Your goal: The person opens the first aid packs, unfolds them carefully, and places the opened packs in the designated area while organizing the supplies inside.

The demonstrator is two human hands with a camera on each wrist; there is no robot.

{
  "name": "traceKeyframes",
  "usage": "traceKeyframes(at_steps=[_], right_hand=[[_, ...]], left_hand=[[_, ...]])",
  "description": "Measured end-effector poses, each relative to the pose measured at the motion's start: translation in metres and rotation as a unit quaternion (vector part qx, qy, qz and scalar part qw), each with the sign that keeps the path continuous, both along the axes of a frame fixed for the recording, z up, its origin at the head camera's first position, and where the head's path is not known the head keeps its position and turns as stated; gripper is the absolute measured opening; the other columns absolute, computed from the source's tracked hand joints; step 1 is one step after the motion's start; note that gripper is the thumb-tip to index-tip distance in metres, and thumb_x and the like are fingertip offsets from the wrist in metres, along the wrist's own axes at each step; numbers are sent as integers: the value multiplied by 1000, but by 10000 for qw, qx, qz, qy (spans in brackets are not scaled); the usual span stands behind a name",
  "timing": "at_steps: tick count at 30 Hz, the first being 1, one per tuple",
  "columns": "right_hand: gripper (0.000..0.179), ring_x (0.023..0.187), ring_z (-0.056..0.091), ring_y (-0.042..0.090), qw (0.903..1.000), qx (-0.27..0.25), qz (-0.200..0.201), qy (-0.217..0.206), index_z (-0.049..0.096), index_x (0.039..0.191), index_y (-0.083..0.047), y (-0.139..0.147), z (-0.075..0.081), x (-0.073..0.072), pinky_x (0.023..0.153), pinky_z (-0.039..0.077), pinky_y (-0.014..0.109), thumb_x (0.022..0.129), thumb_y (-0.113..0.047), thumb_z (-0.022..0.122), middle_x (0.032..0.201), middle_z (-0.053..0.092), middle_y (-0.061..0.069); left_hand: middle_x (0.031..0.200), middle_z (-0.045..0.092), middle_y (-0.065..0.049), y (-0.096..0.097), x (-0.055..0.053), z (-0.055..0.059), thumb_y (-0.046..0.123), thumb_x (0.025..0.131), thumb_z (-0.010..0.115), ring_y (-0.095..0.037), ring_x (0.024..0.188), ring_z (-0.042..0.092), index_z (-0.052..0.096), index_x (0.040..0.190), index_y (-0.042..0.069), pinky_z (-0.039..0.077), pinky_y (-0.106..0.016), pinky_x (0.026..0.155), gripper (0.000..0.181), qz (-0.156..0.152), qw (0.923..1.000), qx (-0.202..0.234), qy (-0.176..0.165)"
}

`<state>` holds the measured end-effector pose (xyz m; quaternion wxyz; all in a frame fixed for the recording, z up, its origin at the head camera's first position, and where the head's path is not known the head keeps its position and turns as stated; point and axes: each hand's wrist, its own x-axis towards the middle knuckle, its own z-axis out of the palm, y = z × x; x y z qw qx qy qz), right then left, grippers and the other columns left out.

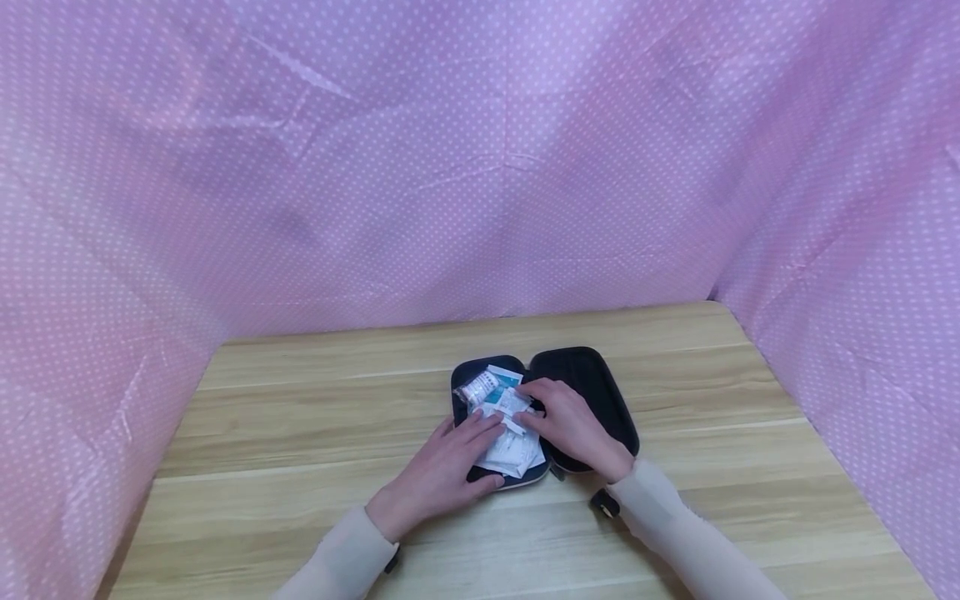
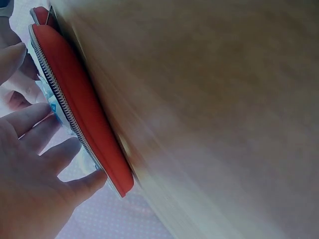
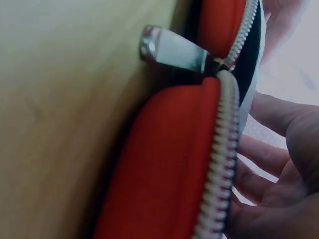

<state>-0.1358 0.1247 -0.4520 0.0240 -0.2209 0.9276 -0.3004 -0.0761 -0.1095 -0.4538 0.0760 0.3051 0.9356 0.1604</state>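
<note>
A zip case lies unfolded on the table, its black-lined lid half (image 1: 600, 387) to the right. Its outer shell (image 2: 79, 94) is red with a metal zip. White paper packets (image 1: 513, 457) fill the left half, along with a teal-and-white packet (image 1: 507, 377) and a small wrapped roll (image 1: 477, 387) at the far left corner. My left hand (image 1: 442, 467) rests over the near left rim, fingers spread onto the packets and thumb at the front edge. From the right, my right hand (image 1: 573, 421) reaches across the lid half, its fingertips touching the packets in the middle.
The case lies on a light wood-grain table (image 1: 322, 417). Pink polka-dot cloth (image 1: 480, 208) hangs behind the table and along both sides. A metal zip pull (image 3: 179, 49) sticks out at the hinge end of the case, near the right wrist.
</note>
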Motion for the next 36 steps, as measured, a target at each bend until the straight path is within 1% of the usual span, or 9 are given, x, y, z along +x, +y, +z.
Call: traceKeyframes(at_steps=[4, 7, 10, 14, 17, 23, 28, 32, 36], right_hand=[[48, 116, 60, 27, 10000, 47, 87, -3, 67, 135, -4, 0, 1, 0, 99, 52, 46, 92, -20, 81, 128, 64, 12], [55, 109, 58, 23, 9998, -76, 40, -171, 63, 141, -4, 1, 2, 0, 95, 53, 41, 90, -17, 82, 129, 58, 13], [59, 101, 55, 20, 9990, -287, -67, -342, 60, 144, -4, 3, 4, 1, 86, 53, 36, 90, -13, 81, 129, 54, 14], [54, 97, 53, 20, 9973, -515, -236, -465, 61, 144, -6, 7, 6, 1, 81, 49, 32, 93, -10, 78, 127, 53, 13], [49, 97, 53, 20, 9964, -602, -358, -468, 64, 142, -8, 11, 7, 2, 81, 49, 33, 94, -10, 76, 126, 53, 12], [42, 96, 57, 22, 9951, -708, -547, -410, 68, 136, -7, 19, 6, 2, 85, 54, 38, 94, -8, 75, 124, 57, 14], [35, 98, 63, 23, 9945, -751, -660, -311, 72, 130, -8, 29, 2, 4, 88, 58, 43, 95, -9, 74, 122, 63, 13], [28, 99, 67, 24, 9924, -972, -753, -75, 76, 123, -8, 38, 0, 5, 88, 59, 44, 95, -7, 73, 119, 67, 11], [26, 98, 69, 24, 9886, -1267, -793, 174, 77, 118, -4, 47, -1, 7, 87, 60, 40, 93, -2, 73, 114, 70, 12]], left_hand=[[165, 38, 0, 1, 1, 0, 52, 99, 64, -27, 154, 30, 44, 158, 15, 24, -62, 122, 72, -21, 10000, -26, -15], [165, 38, 1, 1, 1, 0, 52, 99, 64, -27, 154, 30, 45, 158, 16, 24, -62, 122, 72, -22, 10000, -1, -51], [165, 38, 1, 1, 2, -1, 52, 99, 64, -26, 154, 30, 45, 158, 16, 24, -62, 122, 71, -16, 10000, 25, -57], [165, 38, 1, 1, 2, -3, 52, 99, 64, -26, 154, 30, 45, 158, 16, 24, -62, 122, 71, 7, 10000, 38, -32], [166, 38, 1, 1, 2, -5, 53, 99, 64, -26, 154, 29, 45, 158, 16, 24, -62, 122, 72, 23, 10000, 55, -28], [166, 36, 2, 1, 4, -5, 53, 100, 63, -26, 155, 28, 44, 159, 17, 24, -62, 122, 72, 60, 10000, 44, -62], [166, 36, 3, 1, 4, -4, 52, 100, 63, -26, 155, 28, 44, 159, 17, 24, -61, 122, 71, 89, 9999, 39, -64], [166, 36, 3, 1, 5, -4, 52, 100, 63, -26, 155, 28, 44, 158, 16, 23, -61, 123, 71, 96, 9999, 50, -63], [166, 36, 3, 1, 5, -4, 51, 99, 64, -26, 155, 27, 45, 158, 16, 23, -60, 123, 71, 106, 9999, 79, -66]])
